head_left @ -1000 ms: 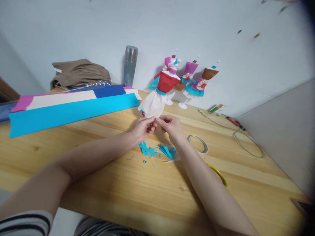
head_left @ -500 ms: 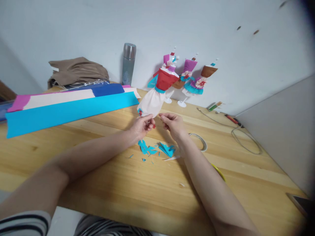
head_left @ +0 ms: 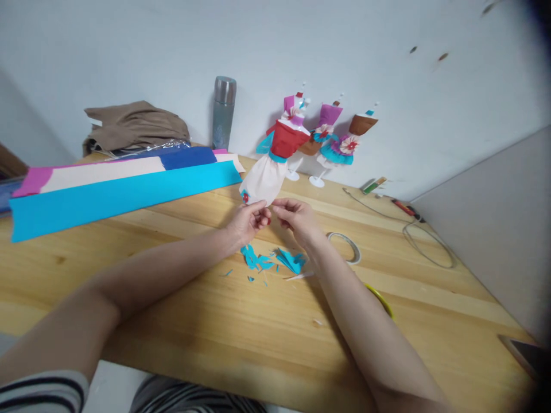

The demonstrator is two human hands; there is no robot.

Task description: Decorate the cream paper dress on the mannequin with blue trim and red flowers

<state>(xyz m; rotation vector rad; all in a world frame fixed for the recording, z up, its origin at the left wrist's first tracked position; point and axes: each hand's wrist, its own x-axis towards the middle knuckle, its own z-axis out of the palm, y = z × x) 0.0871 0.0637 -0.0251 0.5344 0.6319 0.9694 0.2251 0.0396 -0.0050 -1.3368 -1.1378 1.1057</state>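
Observation:
In front of me stands a small dress form in a paper dress (head_left: 263,178), with a red top, blue waistband and pale full skirt. A small red and blue flower sits low on the skirt's left side. My left hand (head_left: 249,221) pinches the skirt's bottom hem, thumb on top. A bit of red shows by its fingertips. My right hand (head_left: 296,217) is closed in a pinch right beside the hem; whatever is between its fingertips is too small to make out. Blue paper scraps (head_left: 256,259) lie on the table below both hands.
More dressed forms (head_left: 340,146) stand behind, near the wall. Rolled-out crepe paper (head_left: 124,192) lies at left, before brown cloth (head_left: 138,126) and a thermos (head_left: 224,112). A tape roll (head_left: 355,252), a yellow ring-shaped object (head_left: 381,301) and a cable (head_left: 430,258) are at right.
My right hand has moved left, bringing its fingertips close to the skirt's hem and my left hand. My left hand keeps its hold on the skirt.

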